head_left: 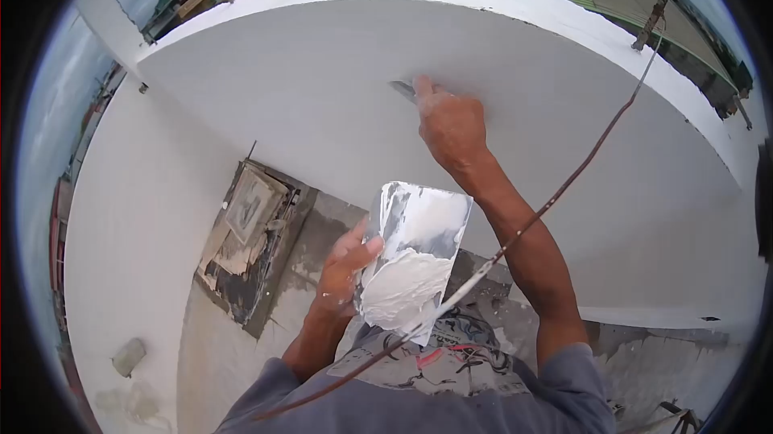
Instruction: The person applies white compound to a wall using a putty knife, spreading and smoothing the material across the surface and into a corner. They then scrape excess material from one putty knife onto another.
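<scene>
In my left hand (345, 270) is a flat rectangular board (425, 221) by its left edge, with the thumb on top. A thick heap of white paste (403, 289) covers its lower half, and thinner smears lie on the upper half. My right hand (452, 121) is stretched forward, closed on a thin metal putty knife (403, 91) whose blade lies against the white wall (322, 88). Most of the knife is hidden under the fingers.
A rusty bent rod (555, 199) runs diagonally across the view, in front of the right forearm and board. A worn wooden box (254, 245) stands below the wall at left. A short pipe stub (129, 357) is at lower left. Roofs show beyond the wall's top edge.
</scene>
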Demonstrator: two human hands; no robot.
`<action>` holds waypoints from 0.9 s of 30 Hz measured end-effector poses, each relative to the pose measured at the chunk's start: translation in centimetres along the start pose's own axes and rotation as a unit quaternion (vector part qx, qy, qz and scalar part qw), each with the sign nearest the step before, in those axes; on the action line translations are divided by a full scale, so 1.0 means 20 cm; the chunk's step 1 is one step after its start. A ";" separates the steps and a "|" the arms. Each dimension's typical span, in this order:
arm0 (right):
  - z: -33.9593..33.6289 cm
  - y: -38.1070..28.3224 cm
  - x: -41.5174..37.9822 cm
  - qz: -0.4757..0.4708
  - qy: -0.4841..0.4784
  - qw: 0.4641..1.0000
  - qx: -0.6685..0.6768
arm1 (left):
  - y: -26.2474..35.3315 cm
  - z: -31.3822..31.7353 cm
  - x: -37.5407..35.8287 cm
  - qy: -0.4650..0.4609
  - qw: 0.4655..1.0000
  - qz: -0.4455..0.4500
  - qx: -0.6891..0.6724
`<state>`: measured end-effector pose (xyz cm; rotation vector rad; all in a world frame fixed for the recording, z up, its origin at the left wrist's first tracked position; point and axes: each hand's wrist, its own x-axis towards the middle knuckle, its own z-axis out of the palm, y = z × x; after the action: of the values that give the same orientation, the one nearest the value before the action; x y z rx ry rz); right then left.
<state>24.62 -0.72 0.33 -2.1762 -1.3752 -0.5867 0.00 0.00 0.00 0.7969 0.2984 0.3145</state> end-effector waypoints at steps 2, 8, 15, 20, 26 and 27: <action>0.13 0.00 -0.06 -0.015 -0.069 0.997 -0.021 | -0.01 0.00 -0.01 0.012 1.000 -0.018 -0.012; -0.03 0.06 -0.05 0.042 0.056 0.997 0.036 | 0.02 -0.06 -0.01 0.019 0.999 0.045 -0.007; -0.35 0.10 0.08 0.038 0.158 0.986 0.015 | 0.01 -0.06 0.03 0.010 1.000 0.019 -0.018; 0.00 -0.05 0.06 -0.006 0.029 0.999 -0.024 | 0.01 -0.05 0.00 0.003 1.000 0.019 -0.024; 0.53 -0.05 -0.05 0.002 -0.096 0.995 -0.012 | -0.01 -0.09 -0.06 0.035 0.998 0.044 -0.007; 0.52 -0.06 -0.07 -0.001 -0.097 0.995 -0.010 | -0.01 -0.10 -0.06 0.039 0.998 0.047 -0.005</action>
<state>23.93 5.09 -8.35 -2.2984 -1.4747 -0.3983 -1.87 0.69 -1.23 0.7910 0.3326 0.4369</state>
